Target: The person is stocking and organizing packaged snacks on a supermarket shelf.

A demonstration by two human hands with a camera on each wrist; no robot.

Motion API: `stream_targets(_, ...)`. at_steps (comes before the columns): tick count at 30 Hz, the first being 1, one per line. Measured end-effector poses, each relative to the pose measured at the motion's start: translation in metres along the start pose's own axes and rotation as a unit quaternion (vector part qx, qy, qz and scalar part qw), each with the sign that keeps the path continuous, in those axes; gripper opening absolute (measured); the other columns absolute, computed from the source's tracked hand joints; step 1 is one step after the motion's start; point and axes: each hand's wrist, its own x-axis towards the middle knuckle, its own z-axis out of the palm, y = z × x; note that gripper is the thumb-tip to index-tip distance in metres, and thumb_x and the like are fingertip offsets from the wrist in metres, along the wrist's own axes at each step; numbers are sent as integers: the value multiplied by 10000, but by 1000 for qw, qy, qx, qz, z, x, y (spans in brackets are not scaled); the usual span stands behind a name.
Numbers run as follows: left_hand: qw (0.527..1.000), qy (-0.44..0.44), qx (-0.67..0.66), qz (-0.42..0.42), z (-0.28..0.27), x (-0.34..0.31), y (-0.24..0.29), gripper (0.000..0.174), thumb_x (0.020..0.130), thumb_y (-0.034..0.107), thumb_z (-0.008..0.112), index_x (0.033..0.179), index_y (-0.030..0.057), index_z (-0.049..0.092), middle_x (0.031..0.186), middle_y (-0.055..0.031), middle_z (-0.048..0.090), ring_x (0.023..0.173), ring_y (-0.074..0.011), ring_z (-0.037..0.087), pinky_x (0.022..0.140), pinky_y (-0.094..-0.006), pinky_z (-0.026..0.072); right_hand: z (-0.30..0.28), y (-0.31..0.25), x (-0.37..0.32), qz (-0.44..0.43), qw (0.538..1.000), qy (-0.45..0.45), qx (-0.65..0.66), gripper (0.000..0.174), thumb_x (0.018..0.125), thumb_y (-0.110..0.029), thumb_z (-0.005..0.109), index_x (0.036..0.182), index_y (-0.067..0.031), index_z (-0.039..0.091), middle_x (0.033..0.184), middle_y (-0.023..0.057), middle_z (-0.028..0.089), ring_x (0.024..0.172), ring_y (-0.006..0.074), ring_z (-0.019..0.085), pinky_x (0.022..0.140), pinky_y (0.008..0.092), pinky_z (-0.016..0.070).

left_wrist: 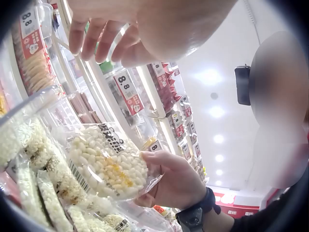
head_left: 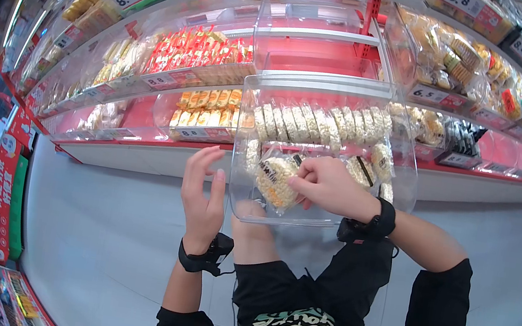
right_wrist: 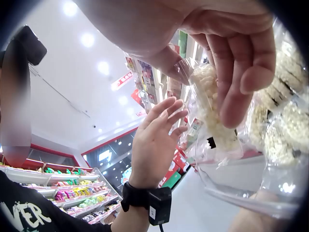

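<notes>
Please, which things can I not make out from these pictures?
- Right side of the held pack: head view, covered by the right hand.
- Digits of its barcode: left wrist view, too small.
- Part of the left hand: left wrist view, cut off by top edge.

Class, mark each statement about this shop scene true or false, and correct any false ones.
1. The right hand pinches a wrapped puffed-rice cake. True.
2. The left hand grips the rim of the clear bin. False: the left hand is open, holding nothing, beside the clear bin.
3. The cake in the right hand has no print on its wrapper. False: dark print shows on its clear wrapper.
4. There is a black strap on the left wrist. True.
5. The bin holds nothing but bottles. False: it holds a row of packaged cakes.
6. Red packets stand on a shelf. True.
</notes>
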Motion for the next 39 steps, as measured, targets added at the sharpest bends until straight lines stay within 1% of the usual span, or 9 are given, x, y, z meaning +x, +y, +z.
stream_targets(3, 999, -36, 30, 8, 2, -14, -7, 275, 924, 35, 532, 1170, 25, 655, 1311, -156, 553, 1171, -271, 549, 956, -349, 429, 26, 8, 12, -103, 976, 26, -191, 328, 897, -263, 646, 774, 41, 645, 649, 170, 663, 602, 257, 678, 600, 348, 535)
stream_targets(4, 999, -44, 25, 1, 4, -18, -8, 260, 923, 37, 533, 1142, 29, 674, 1319, -157, 547, 1176, -279, 548, 960, -350, 427, 37, 15, 17, -127, 975, 33, -177, 364, 863, -303, 671, 747, 42, 648, 657, 213, 648, 627, 362, 664, 625, 420, 529)
stream_targets(8, 991, -85, 105, 24, 7, -26, -13, 283, 898, 26, 569, 1144, 94, 691, 1409, -178, 485, 1316, -330, 448, 1062, -427, 320, 67, 29, 35, -163, 966, -51, -195, 337, 884, -276, 659, 778, 43, 643, 695, 232, 652, 709, 432, 651, 672, 496, 511)
stream_targets(17, 965, -186, 184, -1, 14, -30, -19, 623, 767, 150, 736, 1355, 147, 532, 1550, -265, 255, 1413, -407, 305, 1113, -472, 243, 41, 31, 55, -177, 915, -215, -290, 229, 827, -50, 547, 1035, 20, 615, 868, 254, 663, 852, 423, 649, 763, 477, 511)
stream_targets(20, 974, -169, 149, -19, 20, -33, -24, 692, 723, 100, 759, 1365, 122, 501, 1546, -250, 289, 1391, -407, 351, 1110, -486, 290, 26, 39, 76, -193, 919, -51, -340, 343, 820, -138, 640, 1127, 7, 588, 980, 224, 658, 952, 391, 640, 824, 463, 495)
stream_targets(24, 981, -160, 103, -40, 29, -37, -28, 671, 726, 50, 723, 1350, 98, 483, 1508, -246, 362, 1359, -421, 392, 1095, -482, 332, 32, 72, 94, -213, 869, -24, -446, 611, 678, -356, 816, 1132, -7, 605, 1030, 157, 651, 1068, 341, 600, 901, 480, 439)
stream_targets(27, 981, -165, 83, -51, 28, -39, -29, 651, 728, 39, 710, 1336, 92, 481, 1485, -231, 407, 1333, -422, 426, 1085, -481, 350, 35, 81, 94, -229, 858, -32, -459, 569, 658, -344, 843, 1089, -35, 633, 1050, 151, 649, 1052, 362, 598, 915, 494, 428)
stream_targets(34, 983, -155, 76, -58, 30, -41, -28, 622, 743, 32, 690, 1326, 88, 481, 1471, -213, 430, 1319, -412, 443, 1083, -485, 351, -22, 63, 102, -295, 943, -70, -138, 329, 672, -180, 844, 951, -77, 703, 870, 42, 685, 813, 176, 650, 706, 314, 488)
stream_targets(39, 982, -168, 46, -76, 31, -43, -32, 634, 763, 40, 682, 1354, 87, 457, 1511, -229, 365, 1394, -393, 357, 1086, -487, 299, -43, 46, 82, -153, 981, -67, 97, 309, 765, -151, 828, 1004, -34, 671, 898, -2, 670, 838, 73, 613, 767, 267, 498)
